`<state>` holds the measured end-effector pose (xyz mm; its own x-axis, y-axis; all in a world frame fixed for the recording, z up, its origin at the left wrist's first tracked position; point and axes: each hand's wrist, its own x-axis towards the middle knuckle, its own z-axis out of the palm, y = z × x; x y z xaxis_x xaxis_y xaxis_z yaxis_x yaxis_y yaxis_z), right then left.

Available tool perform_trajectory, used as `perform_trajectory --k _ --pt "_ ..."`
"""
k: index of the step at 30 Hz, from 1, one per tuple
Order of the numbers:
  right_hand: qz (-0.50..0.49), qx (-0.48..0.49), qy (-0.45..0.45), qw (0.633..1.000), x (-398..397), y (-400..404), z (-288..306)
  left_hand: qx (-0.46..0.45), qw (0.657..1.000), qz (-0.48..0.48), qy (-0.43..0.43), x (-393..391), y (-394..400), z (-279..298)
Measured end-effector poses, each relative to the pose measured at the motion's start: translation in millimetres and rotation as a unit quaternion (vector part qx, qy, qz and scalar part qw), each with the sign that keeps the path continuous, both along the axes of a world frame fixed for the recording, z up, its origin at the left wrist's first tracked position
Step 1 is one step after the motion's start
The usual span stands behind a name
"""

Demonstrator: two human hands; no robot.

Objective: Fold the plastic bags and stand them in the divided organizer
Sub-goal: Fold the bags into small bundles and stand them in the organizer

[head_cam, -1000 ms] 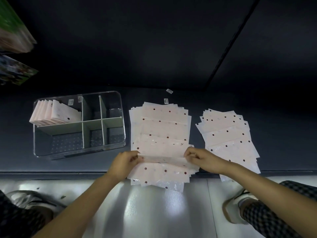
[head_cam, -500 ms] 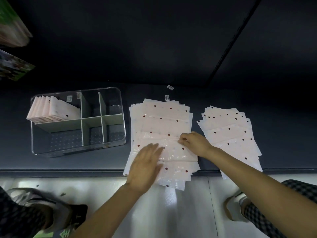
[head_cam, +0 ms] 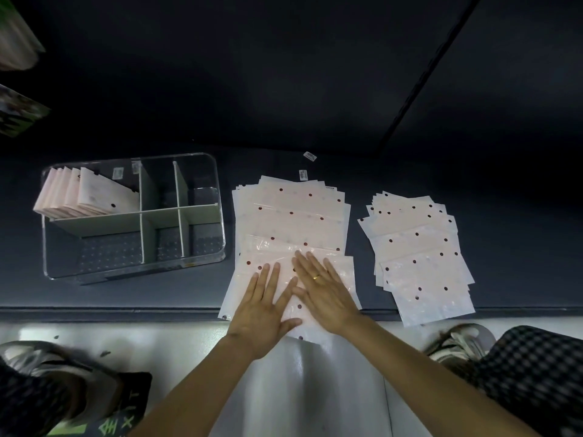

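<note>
hands: 2 (head_cam: 263, 305) (head_cam: 325, 293) | bag stacks: 2 (head_cam: 290, 212) (head_cam: 419, 247) | organizer: 1 (head_cam: 220, 216) | organizer compartments: 6 | loose labels: 2 (head_cam: 309, 156) (head_cam: 303, 175)

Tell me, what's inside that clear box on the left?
The clear box has grey dividers making six sections. Folded pink bags stand in the far-left one. The others look empty, though the dividers hide part of the far ones.

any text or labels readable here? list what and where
Green characters on the dark item by the left shoe: blurred, not surely readable.
Two white barcode stickers on the shelf: too small to read.
Two stickers on the clear divided organizer: too small.
Polka-dot plastic bags: no text visible.
</note>
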<state>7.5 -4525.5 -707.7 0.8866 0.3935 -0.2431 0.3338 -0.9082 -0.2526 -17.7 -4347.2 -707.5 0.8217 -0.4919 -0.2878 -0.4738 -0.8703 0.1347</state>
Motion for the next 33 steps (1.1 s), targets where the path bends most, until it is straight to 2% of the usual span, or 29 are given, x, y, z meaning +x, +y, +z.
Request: perform_trajectory --k 5,10,16,18,21,23,24,25,27,28,29,31,32,33 --pt "-0.086 -0.010 0.012 0.996 -3 -28 4 -0.017 1.000 -0.014 0.001 2 8 0" --pt "-0.169 -0.007 -0.039 0.985 23 -34 22 -0.048 0.998 -0.022 0.024 5 9 3" --pt "-0.095 -0.103 0.134 0.981 70 -34 50 -0.096 0.993 -0.003 0.062 12 11 16" --pt "-0.092 -0.079 0.172 0.978 68 -32 60 -0.128 0.991 0.013 0.032 11 10 23" --pt "-0.174 0.015 0.234 0.956 55 -26 71 -0.194 0.980 0.013 -0.044 4 12 31" --pt "-0.248 0.077 0.287 0.922 36 -20 77 -0.204 0.975 -0.015 -0.081 -7 14 30" --pt "-0.301 0.144 0.323 0.886 25 -18 77 -0.205 0.974 -0.017 -0.092 -12 15 28" --pt "-0.368 0.238 0.371 0.819 13 -16 75 -0.208 0.974 -0.014 -0.094 -18 16 27" --pt "-0.469 0.399 0.460 0.640 -12 -11 72 -0.216 0.971 -0.004 -0.102 -26 18 24" --pt "-0.483 0.434 0.480 0.589 -23 -9 69 -0.222 0.969 0.002 -0.110 -29 19 21" --pt "-0.484 0.437 0.492 0.577 -32 -7 66 -0.225 0.967 0.003 -0.120 -30 20 20" --pt "-0.479 0.422 0.496 0.589 -43 -2 62 -0.218 0.966 -0.001 -0.143 -30 20 21" --pt "-0.477 0.418 0.480 0.606 -45 -1 62 -0.211 0.966 0.003 -0.152 -30 19 22" --pt "-0.471 0.414 0.442 0.641 -44 -1 60 -0.209 0.965 0.015 -0.157 -30 19 23"
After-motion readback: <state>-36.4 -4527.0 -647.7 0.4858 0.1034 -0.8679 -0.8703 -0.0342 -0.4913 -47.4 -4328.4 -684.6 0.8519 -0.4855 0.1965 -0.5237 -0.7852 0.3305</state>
